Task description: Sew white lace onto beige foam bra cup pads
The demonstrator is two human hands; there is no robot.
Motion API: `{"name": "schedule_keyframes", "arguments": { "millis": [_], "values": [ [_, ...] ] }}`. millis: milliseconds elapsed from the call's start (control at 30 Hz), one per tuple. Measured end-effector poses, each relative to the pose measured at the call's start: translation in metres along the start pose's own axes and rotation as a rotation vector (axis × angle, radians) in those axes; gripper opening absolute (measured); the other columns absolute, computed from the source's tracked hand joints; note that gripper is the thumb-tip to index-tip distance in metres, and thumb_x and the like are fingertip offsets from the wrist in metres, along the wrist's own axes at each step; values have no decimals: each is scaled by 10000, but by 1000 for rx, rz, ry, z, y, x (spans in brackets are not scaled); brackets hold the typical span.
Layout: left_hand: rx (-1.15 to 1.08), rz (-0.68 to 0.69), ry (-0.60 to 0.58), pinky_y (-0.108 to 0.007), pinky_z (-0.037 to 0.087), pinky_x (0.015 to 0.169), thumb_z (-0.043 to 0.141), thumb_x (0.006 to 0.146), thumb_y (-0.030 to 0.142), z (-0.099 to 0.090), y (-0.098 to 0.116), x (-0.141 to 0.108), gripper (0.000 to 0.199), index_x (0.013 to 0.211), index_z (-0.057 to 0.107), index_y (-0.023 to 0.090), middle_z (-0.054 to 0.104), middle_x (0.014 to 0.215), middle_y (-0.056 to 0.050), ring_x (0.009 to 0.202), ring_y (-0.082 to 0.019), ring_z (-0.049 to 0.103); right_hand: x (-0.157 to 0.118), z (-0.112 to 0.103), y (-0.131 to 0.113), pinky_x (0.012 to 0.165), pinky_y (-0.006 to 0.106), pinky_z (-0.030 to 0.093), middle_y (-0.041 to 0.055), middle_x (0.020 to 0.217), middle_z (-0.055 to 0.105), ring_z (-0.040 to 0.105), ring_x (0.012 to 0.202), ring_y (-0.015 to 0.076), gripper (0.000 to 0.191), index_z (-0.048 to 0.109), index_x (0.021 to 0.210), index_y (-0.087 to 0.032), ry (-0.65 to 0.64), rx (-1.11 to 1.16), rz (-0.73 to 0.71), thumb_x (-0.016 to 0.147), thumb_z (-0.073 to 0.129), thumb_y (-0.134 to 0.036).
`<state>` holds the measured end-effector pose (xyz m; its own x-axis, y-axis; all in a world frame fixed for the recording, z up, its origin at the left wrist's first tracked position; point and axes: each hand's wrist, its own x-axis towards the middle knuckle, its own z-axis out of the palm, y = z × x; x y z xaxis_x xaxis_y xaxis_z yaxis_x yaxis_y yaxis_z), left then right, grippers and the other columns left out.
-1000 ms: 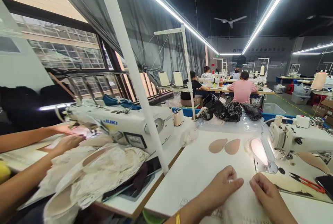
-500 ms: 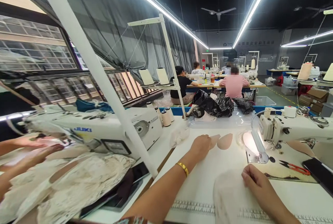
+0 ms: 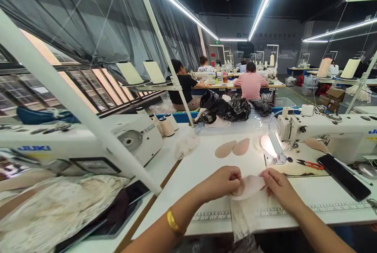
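Both my hands meet over the near part of the white table, with a pale oval fabric piece (image 3: 251, 187) stretched between them. My left hand (image 3: 226, 182), a gold bracelet on its wrist, pinches the left edge. The fingers of my right hand (image 3: 275, 184) are closed on the opposite edge. Below the oval hangs sheer off-white fabric (image 3: 244, 215), draped over the printed ruler strip (image 3: 212, 216) and the table's front edge. How the two fabrics join is hard to make out. Beyond my hands, two beige teardrop-shaped pieces (image 3: 225, 149) lie flat, side by side.
At right stands a lit sewing machine (image 3: 344, 127), with red-handled snips (image 3: 310, 164) and a black phone (image 3: 344, 177) beside it. A second machine (image 3: 73, 143) and heaped cream fabric (image 3: 73, 202) are at left. Black plastic bags (image 3: 226, 108) lie behind the table; people sit farther back.
My left hand has drawn back from the beige pieces toward me and now grips the pale oval with the right hand. The sheer fabric is lifted at its top. The view has turned right.
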<state>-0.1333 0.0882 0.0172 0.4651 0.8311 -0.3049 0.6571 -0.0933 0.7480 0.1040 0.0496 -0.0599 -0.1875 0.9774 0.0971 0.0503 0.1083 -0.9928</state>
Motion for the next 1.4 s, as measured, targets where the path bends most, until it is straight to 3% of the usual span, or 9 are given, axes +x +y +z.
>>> {"name": "schedule_keyframes", "arguments": {
  "millis": [167,267,433,567,733,900,1033,1133,1400],
  "values": [
    [162,126,136,-380,480,838,605,840,459,-4,23,1,282,939,650,199,704,1017,-67,971,-278,619,-8,6,-11,634,300,527,5,765,626,663,750,209,315,674,958,-197,-43,-48,32,899,722,-502],
    [145,355,-29,-469,394,1139,727,836,582,-7,37,2,650,1357,572,227,568,1496,-123,1366,-344,513,-13,2,-40,641,280,510,-7,767,656,635,711,175,105,680,924,-215,-136,-229,-41,961,627,-298],
    [25,475,-319,-364,500,939,804,776,441,-9,44,17,466,1134,612,212,684,1143,-44,1079,-261,639,-11,-20,-91,707,256,471,-2,897,750,678,811,168,152,692,916,-224,-245,-691,-360,959,616,-99],
    [92,567,35,-259,402,636,641,876,368,-13,42,22,228,807,492,209,555,797,27,724,-151,525,-3,-30,-110,603,286,415,31,808,712,630,701,180,179,656,967,-198,-7,-1061,-826,1036,521,-103],
    [547,920,572,-319,390,687,518,919,171,-13,30,24,178,761,453,219,500,668,25,643,-172,467,8,-25,-86,633,311,440,86,976,778,614,722,173,249,620,1191,-165,250,-1169,-1234,1019,532,-8],
    [936,868,321,-350,417,716,757,926,323,9,8,30,261,821,548,207,653,812,-13,731,-212,569,22,-43,-18,667,297,494,57,992,779,651,756,175,213,663,1038,-179,7,-1222,-1136,1056,489,-59],
    [953,866,226,-342,431,752,664,908,52,23,8,50,161,909,594,197,685,930,-26,836,-214,606,30,-73,11,768,303,538,41,1062,781,705,888,202,294,718,998,-218,-263,-1092,-810,1095,446,-167],
    [979,775,153,-342,392,641,683,807,4,31,12,71,226,909,611,192,672,903,-33,768,-220,593,36,-91,11,846,321,556,35,1169,776,712,1014,220,318,737,1118,-259,-260,-1014,-593,1086,433,-169],
    [903,891,302,-351,413,670,585,958,93,57,1,90,243,740,540,191,621,837,-39,747,-205,551,33,-107,9,738,335,488,81,1022,720,572,894,224,414,736,1101,-252,-198,-1121,-689,993,401,-33]
  ]
}}
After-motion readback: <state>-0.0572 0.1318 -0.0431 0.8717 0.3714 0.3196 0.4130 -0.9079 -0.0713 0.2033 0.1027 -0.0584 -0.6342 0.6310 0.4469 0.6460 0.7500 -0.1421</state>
